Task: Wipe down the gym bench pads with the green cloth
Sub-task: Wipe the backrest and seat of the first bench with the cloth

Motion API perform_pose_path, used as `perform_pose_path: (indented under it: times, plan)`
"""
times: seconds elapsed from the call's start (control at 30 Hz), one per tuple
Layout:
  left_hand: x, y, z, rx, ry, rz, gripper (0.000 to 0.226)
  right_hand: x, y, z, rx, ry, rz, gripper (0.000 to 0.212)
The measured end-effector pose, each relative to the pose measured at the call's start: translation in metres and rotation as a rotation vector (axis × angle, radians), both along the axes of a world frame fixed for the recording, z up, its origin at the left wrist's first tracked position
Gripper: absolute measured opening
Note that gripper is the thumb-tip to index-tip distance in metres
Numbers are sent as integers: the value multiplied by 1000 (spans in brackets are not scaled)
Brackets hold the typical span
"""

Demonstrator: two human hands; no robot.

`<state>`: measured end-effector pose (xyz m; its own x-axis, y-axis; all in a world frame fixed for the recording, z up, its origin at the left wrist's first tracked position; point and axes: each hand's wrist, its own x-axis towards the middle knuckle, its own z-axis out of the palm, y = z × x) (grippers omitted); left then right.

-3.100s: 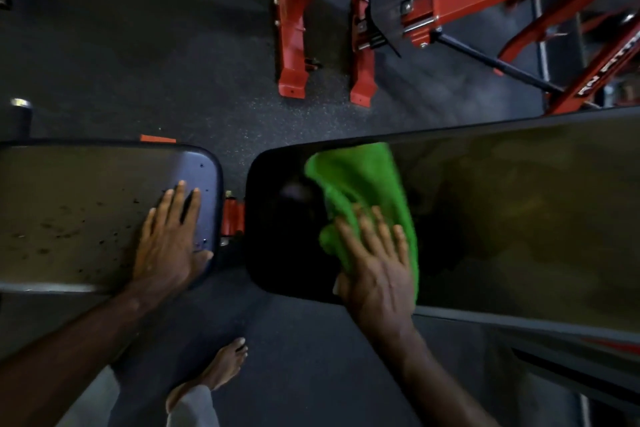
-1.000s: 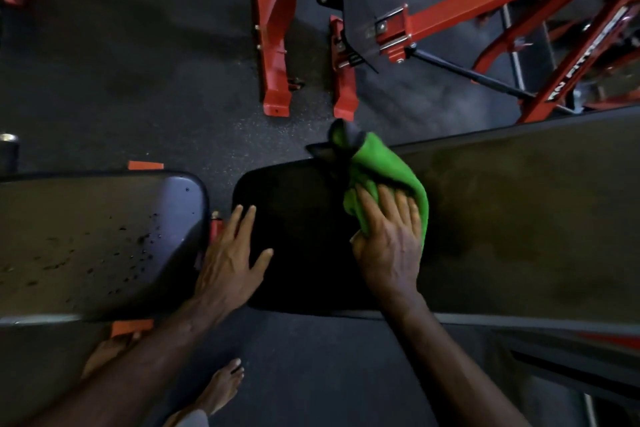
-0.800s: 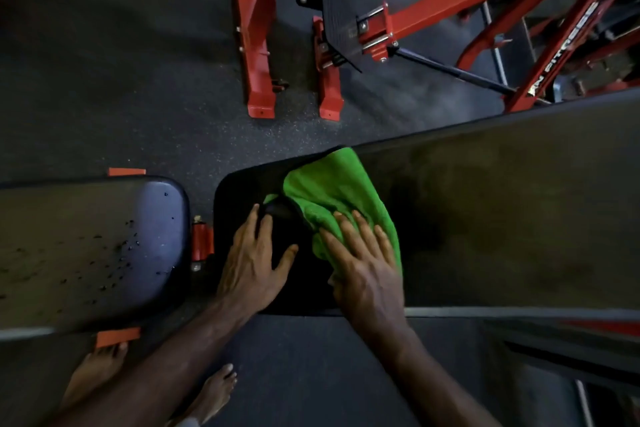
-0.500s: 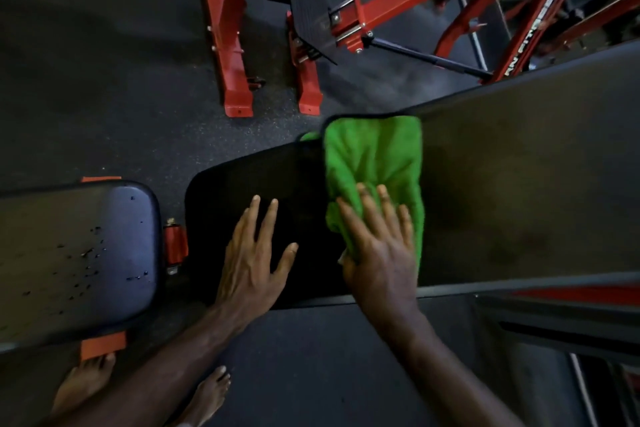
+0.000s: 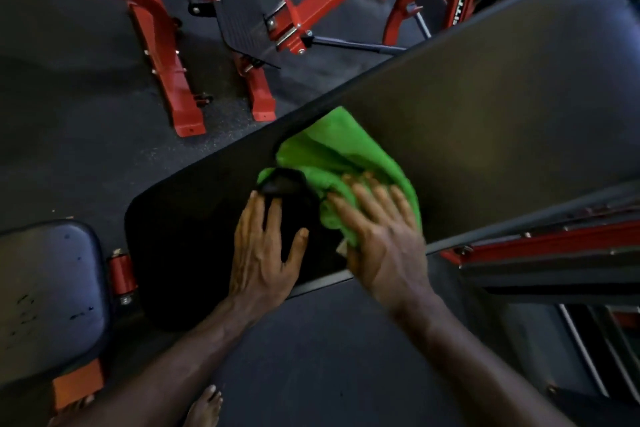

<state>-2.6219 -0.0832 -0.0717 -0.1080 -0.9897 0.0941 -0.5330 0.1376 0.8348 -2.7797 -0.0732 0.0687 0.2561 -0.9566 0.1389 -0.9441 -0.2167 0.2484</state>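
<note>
1. Compared with half a second back, the green cloth is bunched up instead of spread flat, and the left hand has slid closer to it, so both hands are now nearly side by side.
2. Right hand lies on top of the cloth, fingers straight and a little spread, pressing it onto the long back pad. Most of the cloth pokes out past the fingertips, toward the pad's far edge.
3. Left hand is flat on the same pad, fingers straight, thumb out wide. Its fingertips touch a dark lump just left of the cloth; could be a dark fold of it or shadow, can't tell.
4. Near the right wrist a small pale bit shows under the palm, too small to read.
5. Seat pad sits well left of the left hand, cut off by the frame, with dark specks on it.
6. Red machine frames stand on the floor beyond the fingers, partly cropped and dim.
7. Bare toes peek in at the bottom edge.
</note>
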Motion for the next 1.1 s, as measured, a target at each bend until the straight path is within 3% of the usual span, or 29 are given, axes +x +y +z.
perform_pose_path:
  times: [0.1,0.17,0.33,0.5,0.57,0.67,0.77,0.9,1.1]
  plan:
    - [-15,1,15,-43,47,-24,72,-27,-12,34,-222,-148,-210,72]
    - [-21,-1,20,-84,43,-15,71,-18,-13,34,-232,-170,-276,76]
    - [-46,-4,34,-187,41,7,67,-25,40,11,-42,-8,-54,62]
    - [-69,-14,76,-233,67,-113,73,-74,14,61,-395,-162,-300,66]
    - [-75,-23,91,-265,60,-131,72,-58,18,50,-398,-211,-370,76]
    - [-86,-30,106,-280,41,-161,72,-39,48,15,-353,-222,-316,63]
    - [-85,-31,118,-291,-30,-195,70,-54,46,19,-390,-223,-310,72]
    - [-82,-45,144,-376,-61,-286,72,-61,2,61,-653,-507,-557,85]
    - [-109,-77,200,-492,-36,-401,71,11,21,-9,-905,-1020,-808,71]
